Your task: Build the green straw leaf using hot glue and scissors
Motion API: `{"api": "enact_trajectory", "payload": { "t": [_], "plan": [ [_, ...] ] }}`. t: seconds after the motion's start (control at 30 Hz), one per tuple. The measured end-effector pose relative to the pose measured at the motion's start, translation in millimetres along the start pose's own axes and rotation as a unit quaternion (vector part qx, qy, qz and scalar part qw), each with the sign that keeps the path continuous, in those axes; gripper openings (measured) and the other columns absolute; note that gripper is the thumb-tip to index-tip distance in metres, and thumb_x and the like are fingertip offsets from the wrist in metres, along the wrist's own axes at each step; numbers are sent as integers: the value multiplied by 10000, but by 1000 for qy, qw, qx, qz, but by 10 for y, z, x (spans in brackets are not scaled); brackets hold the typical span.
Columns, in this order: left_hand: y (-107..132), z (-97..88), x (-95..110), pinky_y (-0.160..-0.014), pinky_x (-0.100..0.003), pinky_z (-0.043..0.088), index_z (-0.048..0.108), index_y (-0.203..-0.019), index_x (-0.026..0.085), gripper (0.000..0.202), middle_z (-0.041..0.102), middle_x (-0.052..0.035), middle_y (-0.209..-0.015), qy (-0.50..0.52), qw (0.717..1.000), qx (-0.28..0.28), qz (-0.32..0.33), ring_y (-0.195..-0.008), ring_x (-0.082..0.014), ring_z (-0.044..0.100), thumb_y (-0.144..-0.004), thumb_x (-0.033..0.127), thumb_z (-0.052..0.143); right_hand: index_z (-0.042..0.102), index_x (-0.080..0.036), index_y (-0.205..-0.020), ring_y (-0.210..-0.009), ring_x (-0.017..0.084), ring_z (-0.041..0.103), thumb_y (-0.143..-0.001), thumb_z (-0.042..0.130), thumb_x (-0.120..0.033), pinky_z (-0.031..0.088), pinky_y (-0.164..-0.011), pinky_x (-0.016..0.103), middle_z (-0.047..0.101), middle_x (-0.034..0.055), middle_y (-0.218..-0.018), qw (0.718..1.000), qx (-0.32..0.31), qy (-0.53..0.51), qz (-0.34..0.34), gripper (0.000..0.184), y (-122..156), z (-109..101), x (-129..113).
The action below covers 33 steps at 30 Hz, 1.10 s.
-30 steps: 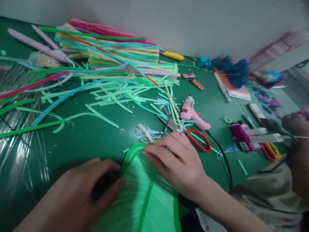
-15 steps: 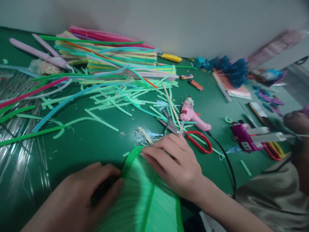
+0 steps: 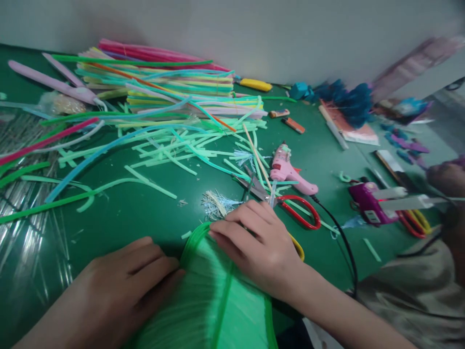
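Note:
A large green leaf-shaped piece with a darker green rim and a rib down its middle lies in front of me, its rounded end pointing away. My right hand pinches the rim near that rounded end between thumb and fingers. At the left edge, my left hand grips the rim with its fingers drawn together; its thumb is mostly hidden. Just beyond my right hand are scissors with red handles, a wooden stick and a tuft of pale cut threads.
A pink glue gun with a black cord rests beyond the scissors. Bundles of coloured pipe cleaners and cut green pieces spread across the green table. Clear thin sticks lie left. At right, a person's hand is near a purple device.
My left hand's fingers have closed together on the leaf piece's left edge, filling the gap seen before. My right hand keeps its pinch, and the view has shifted slightly.

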<state>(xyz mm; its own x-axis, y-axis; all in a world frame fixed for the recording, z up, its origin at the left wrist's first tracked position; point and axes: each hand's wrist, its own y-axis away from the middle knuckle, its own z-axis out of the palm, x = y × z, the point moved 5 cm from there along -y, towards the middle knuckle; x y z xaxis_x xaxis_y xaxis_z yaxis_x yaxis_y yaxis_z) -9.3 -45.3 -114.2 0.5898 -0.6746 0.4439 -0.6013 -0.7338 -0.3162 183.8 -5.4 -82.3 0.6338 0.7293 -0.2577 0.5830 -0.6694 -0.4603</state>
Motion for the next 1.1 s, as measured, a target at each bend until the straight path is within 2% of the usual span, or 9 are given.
{"api": "enact_trajectory", "payload": {
  "t": [0.2,0.3,0.43,0.57,0.7,0.8,0.93,1.1],
  "plan": [
    [-30,-11,-34,-598,-272,509,673,-985,246,211,711,5,-822,16,1000,14,-5,-741,-151,678,-1046,328,489,764,-117,-909,-727,175,548,-947,664,-139,384,-641,335,694,63,-790,1000,-8,7,-5,110,-44,23,-8],
    [0,-12,-45,-655,-291,526,684,-1093,250,167,709,-4,-877,5,1000,20,-7,-757,-161,656,-1020,300,542,766,-115,-914,-737,178,547,-945,663,-135,386,-650,336,695,66,-798,1000,-15,7,-2,109,-37,43,0],
    [-2,-17,-67,-648,-253,515,685,-1230,290,255,697,0,-930,1,1000,13,12,-757,-136,643,-1004,263,571,767,-120,-908,-742,178,546,-947,660,-140,384,-653,338,693,64,-800,1000,-10,10,-1,115,-32,56,5],
    [-32,-2,-86,-593,-237,484,711,-1179,276,236,681,-3,-898,18,1000,-13,14,-713,-120,633,-1020,261,538,765,-130,-918,-753,181,547,-958,648,-149,383,-660,343,691,60,-813,1000,-10,15,-5,124,-41,65,1],
    [-39,29,-101,-590,-247,483,715,-1162,308,234,686,2,-896,29,998,-51,-6,-711,-126,637,-1015,273,536,758,-142,-924,-767,181,549,-963,636,-148,385,-667,341,692,57,-825,1000,-13,23,-6,128,-40,80,-1],
    [-46,14,-102,-587,-235,492,723,-1161,301,238,698,3,-889,31,999,-42,1,-702,-123,645,-1004,275,546,754,-150,-923,-765,179,543,-977,617,-156,387,-666,335,692,56,-828,999,-17,31,-5,148,-37,95,-1],
    [-32,7,-86,-632,-242,506,686,-1257,252,292,703,-23,-942,20,999,-33,34,-750,-131,652,-993,228,564,763,-138,-915,-762,182,546,-962,638,-149,393,-667,337,693,63,-822,999,-17,27,-2,134,-49,95,-3],
    [2,19,-89,-629,-256,486,683,-1234,223,267,684,-30,-948,13,999,-35,33,-753,-134,633,-1000,200,556,766,-133,-913,-753,181,547,-973,627,-166,411,-669,334,696,67,-815,1000,-15,14,4,155,-69,84,-3]
  ]
}}
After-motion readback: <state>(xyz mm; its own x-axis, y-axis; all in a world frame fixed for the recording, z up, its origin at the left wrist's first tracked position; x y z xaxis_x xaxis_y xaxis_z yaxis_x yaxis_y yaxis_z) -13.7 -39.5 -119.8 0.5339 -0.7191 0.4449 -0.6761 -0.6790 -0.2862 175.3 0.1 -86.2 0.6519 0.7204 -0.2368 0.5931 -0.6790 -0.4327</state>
